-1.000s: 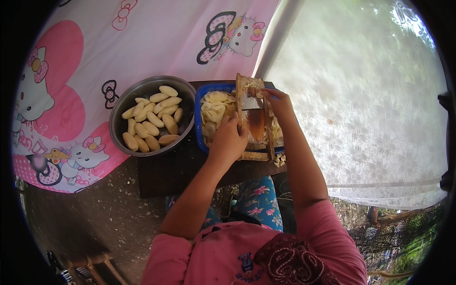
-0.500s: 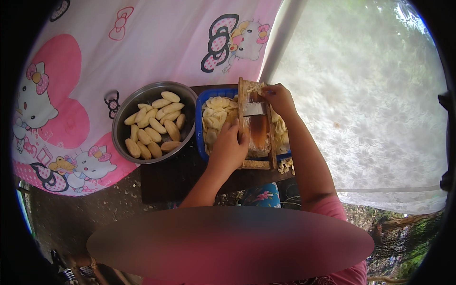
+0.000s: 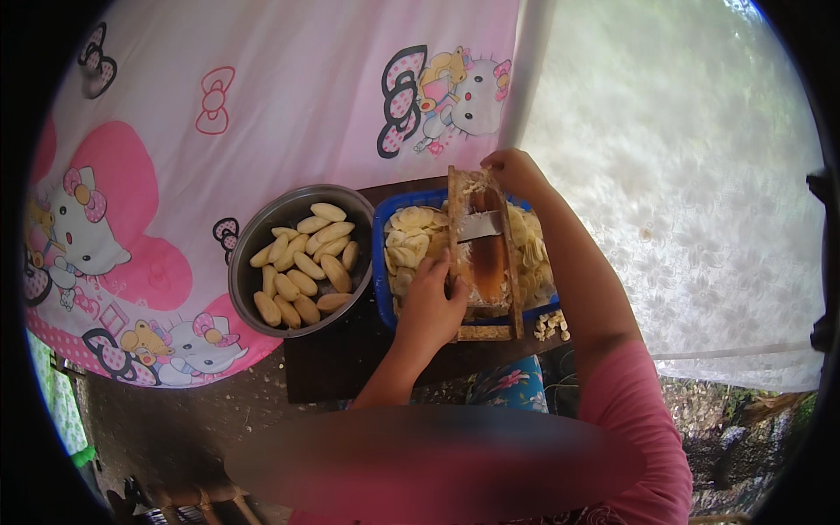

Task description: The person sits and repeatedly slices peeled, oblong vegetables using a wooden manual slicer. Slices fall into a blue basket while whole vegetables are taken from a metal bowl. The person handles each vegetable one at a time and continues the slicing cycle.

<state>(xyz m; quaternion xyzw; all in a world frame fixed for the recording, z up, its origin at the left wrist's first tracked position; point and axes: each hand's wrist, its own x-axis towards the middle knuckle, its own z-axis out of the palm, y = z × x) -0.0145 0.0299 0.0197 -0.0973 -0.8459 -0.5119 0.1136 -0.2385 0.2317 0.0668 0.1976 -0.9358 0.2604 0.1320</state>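
Note:
A wooden slicer with a flat metal blade lies tilted across a blue plastic basket. Pale, thin banana slices fill the basket on both sides of the board. My left hand is closed on the slicer's left rail, thumb toward the board. At the far right corner of the slicer, my right hand has its fingers bent and closed against the frame; the fingertips are partly hidden. To the left stands a round metal pot holding several whole peeled bananas.
Basket and pot stand on a dark, low wooden table. Small pale scraps lie by the basket's near right corner. A pink printed cloth hangs behind, with a white patterned sheet at the right.
The whole view has shifted, so things sit lower and farther right. Against the slicer, my right hand has moved away toward its far end. My left hand keeps its place on the rail.

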